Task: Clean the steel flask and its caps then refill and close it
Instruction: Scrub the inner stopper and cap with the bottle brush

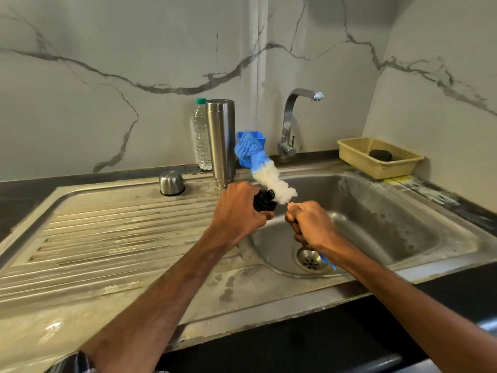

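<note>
A: Shown: left hand [236, 208] curled round cap [265, 201]; right hand [309, 224] gripping brush [269, 173] handle, bristles just beside cap. And the flask [221, 141]?
B: Standing behind the hands, apart. Risk: cap may slip into sink [390, 211] if brush pushes hard.

Steel flask [220, 141] inverted, cap [171, 182] nearby

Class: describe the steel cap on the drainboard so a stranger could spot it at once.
Start at the ribbed steel drainboard left of the sink basin. At its back edge, left of the tall steel flask, sits a small domed steel cap. Unlike its tall neighbours, it is squat, rounded and dark-rimmed.
</note>
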A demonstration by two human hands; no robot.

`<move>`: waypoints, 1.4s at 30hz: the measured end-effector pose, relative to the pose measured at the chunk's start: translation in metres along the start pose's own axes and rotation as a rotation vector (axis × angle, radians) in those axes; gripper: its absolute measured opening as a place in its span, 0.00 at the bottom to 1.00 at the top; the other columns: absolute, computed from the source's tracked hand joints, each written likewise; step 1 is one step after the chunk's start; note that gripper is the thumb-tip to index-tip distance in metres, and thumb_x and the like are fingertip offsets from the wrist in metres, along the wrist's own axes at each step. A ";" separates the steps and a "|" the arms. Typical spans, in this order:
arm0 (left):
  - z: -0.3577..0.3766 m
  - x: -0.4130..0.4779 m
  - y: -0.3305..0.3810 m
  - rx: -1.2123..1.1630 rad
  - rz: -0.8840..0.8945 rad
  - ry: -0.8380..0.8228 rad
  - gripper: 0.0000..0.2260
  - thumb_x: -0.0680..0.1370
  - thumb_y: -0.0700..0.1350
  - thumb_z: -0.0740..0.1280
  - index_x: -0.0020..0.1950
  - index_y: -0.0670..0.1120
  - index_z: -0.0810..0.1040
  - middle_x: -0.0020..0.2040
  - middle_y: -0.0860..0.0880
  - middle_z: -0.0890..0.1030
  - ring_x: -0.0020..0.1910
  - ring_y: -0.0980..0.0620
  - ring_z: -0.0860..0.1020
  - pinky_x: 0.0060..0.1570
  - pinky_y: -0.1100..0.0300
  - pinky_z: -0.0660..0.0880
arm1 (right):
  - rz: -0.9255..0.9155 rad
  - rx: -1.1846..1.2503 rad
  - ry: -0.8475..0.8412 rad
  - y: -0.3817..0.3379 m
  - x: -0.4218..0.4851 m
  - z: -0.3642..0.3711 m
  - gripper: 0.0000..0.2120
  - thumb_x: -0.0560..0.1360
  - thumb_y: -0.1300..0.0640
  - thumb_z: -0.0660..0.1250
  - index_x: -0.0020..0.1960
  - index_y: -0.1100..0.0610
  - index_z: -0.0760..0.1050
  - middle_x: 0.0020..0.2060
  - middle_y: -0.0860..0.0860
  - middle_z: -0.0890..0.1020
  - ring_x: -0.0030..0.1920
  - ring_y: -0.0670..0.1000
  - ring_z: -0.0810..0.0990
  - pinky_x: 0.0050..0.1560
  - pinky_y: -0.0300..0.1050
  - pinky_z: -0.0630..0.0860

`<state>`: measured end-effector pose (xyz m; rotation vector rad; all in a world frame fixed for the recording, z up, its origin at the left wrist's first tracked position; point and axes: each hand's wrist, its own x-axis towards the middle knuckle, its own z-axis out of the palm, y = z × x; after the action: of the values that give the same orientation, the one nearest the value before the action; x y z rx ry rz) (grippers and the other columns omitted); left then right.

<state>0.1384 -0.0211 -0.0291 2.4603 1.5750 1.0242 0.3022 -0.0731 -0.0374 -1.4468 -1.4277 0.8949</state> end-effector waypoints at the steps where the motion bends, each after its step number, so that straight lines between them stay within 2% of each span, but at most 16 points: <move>1: -0.001 0.000 0.000 0.003 -0.017 -0.003 0.17 0.67 0.57 0.79 0.47 0.46 0.86 0.37 0.50 0.82 0.36 0.50 0.80 0.38 0.52 0.80 | -0.009 -0.003 -0.002 0.000 -0.001 -0.001 0.18 0.84 0.57 0.54 0.36 0.59 0.69 0.24 0.49 0.63 0.21 0.46 0.57 0.21 0.36 0.54; 5: -0.001 0.000 0.004 -0.002 -0.042 0.013 0.16 0.68 0.55 0.80 0.47 0.45 0.86 0.36 0.50 0.82 0.35 0.50 0.79 0.34 0.58 0.77 | -0.020 0.016 -0.012 -0.003 0.000 -0.003 0.17 0.85 0.57 0.54 0.39 0.59 0.69 0.25 0.50 0.62 0.22 0.46 0.56 0.21 0.35 0.54; 9: 0.000 0.000 0.002 0.041 -0.053 0.021 0.16 0.69 0.53 0.79 0.49 0.44 0.85 0.39 0.50 0.81 0.37 0.50 0.79 0.34 0.61 0.74 | -0.031 -0.033 -0.015 0.001 0.000 -0.002 0.17 0.84 0.57 0.54 0.39 0.59 0.70 0.26 0.51 0.62 0.22 0.45 0.57 0.21 0.37 0.56; 12: 0.004 -0.003 0.011 0.077 0.033 0.004 0.20 0.69 0.54 0.79 0.55 0.45 0.85 0.45 0.47 0.84 0.43 0.48 0.82 0.44 0.54 0.82 | 0.006 -0.025 0.018 0.002 0.006 -0.003 0.14 0.82 0.60 0.54 0.39 0.59 0.70 0.25 0.51 0.63 0.21 0.45 0.58 0.22 0.36 0.56; 15: 0.007 -0.006 0.020 0.043 0.056 -0.019 0.19 0.68 0.56 0.79 0.53 0.47 0.85 0.43 0.49 0.84 0.40 0.51 0.81 0.42 0.53 0.82 | 0.042 0.039 0.117 0.003 0.014 -0.009 0.15 0.80 0.60 0.56 0.36 0.57 0.71 0.24 0.49 0.65 0.20 0.45 0.61 0.21 0.35 0.57; 18: 0.008 -0.007 0.021 -0.035 0.017 -0.010 0.16 0.68 0.59 0.79 0.48 0.49 0.84 0.36 0.54 0.81 0.34 0.56 0.76 0.33 0.61 0.73 | 0.060 0.113 0.230 0.003 0.017 -0.016 0.21 0.84 0.45 0.57 0.44 0.57 0.79 0.23 0.48 0.66 0.20 0.45 0.63 0.21 0.37 0.60; 20: 0.007 -0.009 0.022 -0.068 0.018 -0.008 0.15 0.69 0.60 0.78 0.45 0.50 0.84 0.32 0.56 0.78 0.30 0.60 0.73 0.30 0.65 0.65 | 0.100 0.195 0.199 0.000 0.014 -0.019 0.27 0.80 0.35 0.59 0.48 0.59 0.81 0.23 0.47 0.65 0.20 0.44 0.61 0.20 0.36 0.59; 21: 0.007 -0.010 0.023 -0.080 0.027 -0.010 0.15 0.69 0.60 0.78 0.46 0.50 0.84 0.32 0.57 0.78 0.30 0.61 0.72 0.30 0.67 0.65 | 0.121 0.205 0.157 -0.002 0.012 -0.019 0.29 0.78 0.33 0.61 0.49 0.60 0.81 0.23 0.46 0.64 0.21 0.44 0.60 0.20 0.36 0.59; 23: 0.009 -0.011 0.024 -0.086 0.046 -0.002 0.17 0.70 0.61 0.77 0.48 0.50 0.85 0.34 0.56 0.80 0.31 0.60 0.75 0.32 0.65 0.72 | 0.155 0.199 0.063 -0.004 0.008 -0.016 0.31 0.75 0.32 0.65 0.50 0.63 0.80 0.23 0.46 0.64 0.21 0.45 0.60 0.20 0.37 0.59; 25: 0.010 -0.011 0.024 -0.073 0.050 0.012 0.17 0.70 0.61 0.75 0.49 0.50 0.84 0.35 0.54 0.82 0.33 0.55 0.78 0.36 0.56 0.79 | 0.170 0.216 0.000 -0.005 0.007 -0.014 0.30 0.75 0.33 0.67 0.50 0.62 0.78 0.24 0.46 0.65 0.22 0.45 0.60 0.21 0.37 0.58; 28: 0.009 -0.012 0.025 -0.052 0.045 0.022 0.17 0.71 0.61 0.74 0.50 0.50 0.84 0.36 0.54 0.82 0.36 0.53 0.79 0.40 0.53 0.81 | 0.162 0.227 -0.016 -0.006 0.008 -0.014 0.26 0.75 0.34 0.67 0.49 0.59 0.74 0.24 0.47 0.65 0.22 0.45 0.61 0.21 0.37 0.58; 33: 0.005 -0.011 0.026 -0.028 0.026 0.024 0.18 0.71 0.62 0.73 0.50 0.50 0.84 0.37 0.54 0.81 0.36 0.52 0.79 0.39 0.54 0.80 | 0.153 0.247 -0.032 -0.007 0.008 -0.012 0.23 0.76 0.36 0.67 0.40 0.57 0.73 0.23 0.47 0.65 0.22 0.46 0.61 0.21 0.37 0.59; 35: 0.005 -0.012 0.027 -0.006 0.020 0.020 0.17 0.72 0.62 0.73 0.48 0.49 0.83 0.34 0.55 0.78 0.35 0.52 0.77 0.36 0.58 0.75 | 0.160 0.284 -0.042 -0.007 0.008 -0.012 0.22 0.79 0.39 0.65 0.37 0.55 0.71 0.23 0.47 0.64 0.22 0.46 0.60 0.21 0.37 0.57; 37: 0.004 -0.011 0.028 -0.005 0.008 0.033 0.17 0.72 0.63 0.73 0.45 0.49 0.83 0.32 0.56 0.75 0.32 0.54 0.74 0.32 0.60 0.69 | 0.172 0.325 -0.046 -0.005 0.010 -0.013 0.20 0.82 0.43 0.62 0.38 0.55 0.70 0.24 0.47 0.63 0.22 0.45 0.58 0.20 0.36 0.55; 40: 0.003 -0.008 0.026 -0.055 0.002 0.078 0.17 0.71 0.64 0.73 0.46 0.50 0.84 0.31 0.56 0.78 0.29 0.58 0.74 0.29 0.62 0.69 | 0.198 0.375 -0.013 -0.002 0.014 -0.016 0.17 0.84 0.51 0.59 0.38 0.54 0.68 0.25 0.47 0.62 0.22 0.45 0.58 0.19 0.36 0.55; 42: 0.002 -0.008 0.026 -0.051 0.012 0.084 0.17 0.71 0.63 0.74 0.47 0.51 0.84 0.31 0.56 0.79 0.29 0.60 0.74 0.28 0.63 0.68 | 0.198 0.373 -0.002 -0.001 0.014 -0.017 0.17 0.84 0.51 0.58 0.37 0.54 0.68 0.25 0.47 0.62 0.22 0.45 0.58 0.20 0.36 0.54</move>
<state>0.1578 -0.0394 -0.0253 2.4264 1.5378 1.1687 0.3184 -0.0607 -0.0295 -1.3138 -1.0602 1.2151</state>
